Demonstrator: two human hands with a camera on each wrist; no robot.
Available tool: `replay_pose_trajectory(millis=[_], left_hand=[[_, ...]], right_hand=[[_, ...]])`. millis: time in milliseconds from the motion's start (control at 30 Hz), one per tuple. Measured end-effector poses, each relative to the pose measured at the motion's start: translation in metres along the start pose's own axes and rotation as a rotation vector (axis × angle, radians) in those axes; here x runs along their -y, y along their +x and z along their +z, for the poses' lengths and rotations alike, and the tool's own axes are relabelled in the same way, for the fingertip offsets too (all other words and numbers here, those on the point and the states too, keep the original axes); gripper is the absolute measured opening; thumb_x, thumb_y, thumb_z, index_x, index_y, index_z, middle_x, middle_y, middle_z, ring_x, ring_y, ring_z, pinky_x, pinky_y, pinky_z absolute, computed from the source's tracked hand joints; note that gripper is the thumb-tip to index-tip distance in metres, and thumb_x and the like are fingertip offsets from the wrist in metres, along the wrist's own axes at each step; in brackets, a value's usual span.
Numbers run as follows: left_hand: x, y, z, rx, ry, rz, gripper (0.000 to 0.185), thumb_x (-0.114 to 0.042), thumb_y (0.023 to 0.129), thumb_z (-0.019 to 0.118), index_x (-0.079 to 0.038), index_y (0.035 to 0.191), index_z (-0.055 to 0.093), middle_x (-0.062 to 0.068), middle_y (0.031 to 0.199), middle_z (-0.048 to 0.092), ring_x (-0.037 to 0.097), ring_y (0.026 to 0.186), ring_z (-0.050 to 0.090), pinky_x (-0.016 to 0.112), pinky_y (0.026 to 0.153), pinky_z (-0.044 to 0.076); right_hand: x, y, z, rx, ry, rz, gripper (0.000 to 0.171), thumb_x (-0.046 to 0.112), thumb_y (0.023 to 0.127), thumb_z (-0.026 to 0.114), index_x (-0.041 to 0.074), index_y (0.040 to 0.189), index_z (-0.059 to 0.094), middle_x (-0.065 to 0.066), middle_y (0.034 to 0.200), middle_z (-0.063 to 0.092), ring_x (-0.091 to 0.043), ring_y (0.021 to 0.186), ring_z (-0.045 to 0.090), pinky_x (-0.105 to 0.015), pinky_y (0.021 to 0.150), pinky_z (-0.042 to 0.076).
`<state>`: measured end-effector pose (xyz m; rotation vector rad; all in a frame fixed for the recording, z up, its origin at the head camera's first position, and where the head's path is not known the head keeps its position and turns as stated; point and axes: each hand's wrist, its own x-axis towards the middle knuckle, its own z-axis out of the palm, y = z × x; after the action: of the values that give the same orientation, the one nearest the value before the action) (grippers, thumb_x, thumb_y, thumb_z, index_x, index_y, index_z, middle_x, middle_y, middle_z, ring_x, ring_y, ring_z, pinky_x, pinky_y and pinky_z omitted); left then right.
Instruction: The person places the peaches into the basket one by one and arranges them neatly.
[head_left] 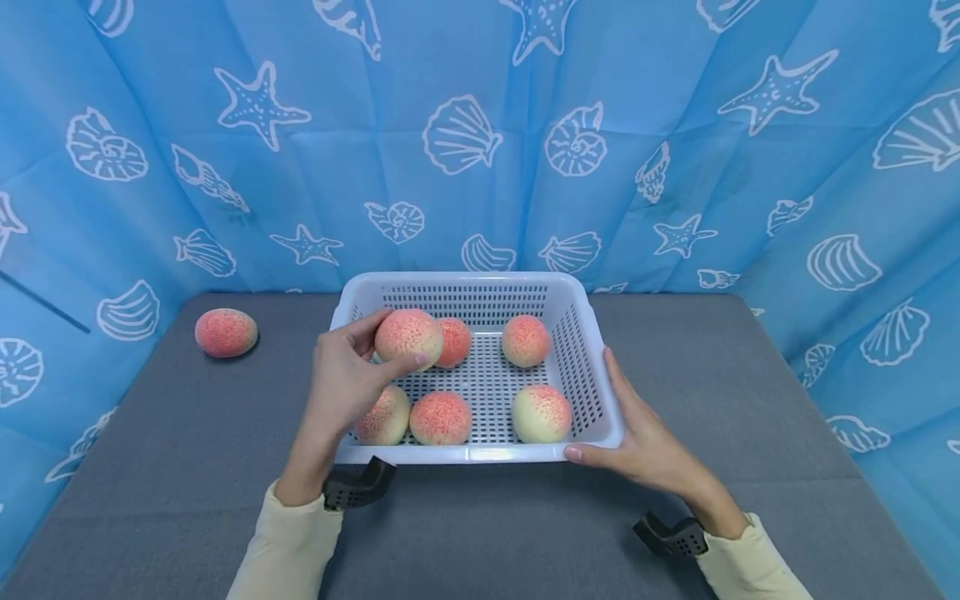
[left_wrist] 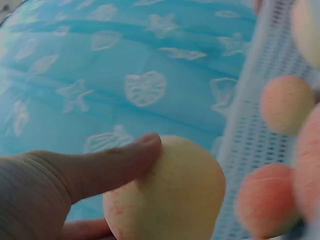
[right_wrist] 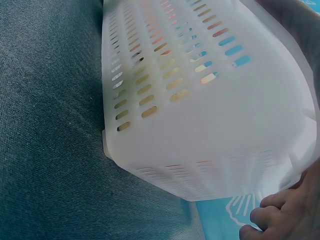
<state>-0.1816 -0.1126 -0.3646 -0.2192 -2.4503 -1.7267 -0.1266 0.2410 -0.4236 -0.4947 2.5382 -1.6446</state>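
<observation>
Peach (head_left: 408,336) sits in the left hand (head_left: 341,383), pinched between thumb and curled fingers (left_wrist: 107,162) and held above the basket's (head_left: 480,454) left half, toward its 10 o'clock corner. It is nearly round, with no long axis to speak of, and the palm lies at its 7 o'clock side. Directly below and around it, five more peaches rest on the basket floor: two at the far side, three along the near wall. One further peach (head_left: 226,332) lies on the worktop (head_left: 750,400) well apart, at 9 o'clock from the basket, nearer the left hand than the right. The right hand (head_left: 645,437) rests with straight fingers along the basket's right wall, thumb against the near corner.
</observation>
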Motion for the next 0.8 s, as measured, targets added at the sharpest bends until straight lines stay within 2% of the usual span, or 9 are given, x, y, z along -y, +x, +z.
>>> replay_pose_trajectory(millis=[133, 300, 567, 800], left_hand=[[0.006, 0.001, 0.016, 0.018, 0.070, -0.034, 0.071, -0.010, 0.078, 0.089, 0.002, 0.141, 0.057, 0.017, 0.135, 0.063, 0.027, 0.124, 0.061, 0.045, 0.102, 0.051], [0.013, 0.002, 0.026, 0.009, 0.190, -0.082, 0.073, -0.011, 0.077, 0.090, 0.001, 0.140, 0.057, 0.018, 0.135, 0.062, 0.031, 0.120, 0.062, 0.048, 0.101, 0.051], [0.012, 0.001, 0.032, 0.015, 0.306, -0.167, 0.077, -0.013, 0.078, 0.089, 0.003, 0.144, 0.052, 0.021, 0.138, 0.059, 0.035, 0.120, 0.061, 0.053, 0.100, 0.050], [0.013, 0.002, 0.036, 0.013, 0.396, -0.190, 0.079, -0.018, 0.080, 0.088, 0.004, 0.146, 0.049, 0.023, 0.138, 0.059, 0.037, 0.118, 0.062, 0.055, 0.097, 0.051]], right_hand=[[0.000, 0.000, 0.001, 0.002, 0.005, -0.004, 0.129, 0.015, 0.078, 0.090, 0.027, 0.164, -0.005, -0.020, 0.166, 0.013, -0.052, 0.124, 0.053, -0.038, 0.079, 0.061], [-0.001, 0.001, 0.001, 0.004, 0.014, -0.006, 0.129, 0.014, 0.078, 0.090, 0.028, 0.164, -0.005, -0.018, 0.167, 0.012, -0.052, 0.125, 0.052, -0.038, 0.080, 0.061], [0.001, 0.001, 0.000, 0.003, 0.016, -0.011, 0.129, 0.014, 0.077, 0.090, 0.028, 0.164, -0.005, -0.018, 0.167, 0.011, -0.053, 0.126, 0.051, -0.038, 0.080, 0.060], [0.001, 0.001, 0.000, 0.004, 0.018, -0.013, 0.130, 0.014, 0.077, 0.090, 0.028, 0.164, -0.005, -0.019, 0.167, 0.010, -0.053, 0.125, 0.051, -0.038, 0.080, 0.061]])
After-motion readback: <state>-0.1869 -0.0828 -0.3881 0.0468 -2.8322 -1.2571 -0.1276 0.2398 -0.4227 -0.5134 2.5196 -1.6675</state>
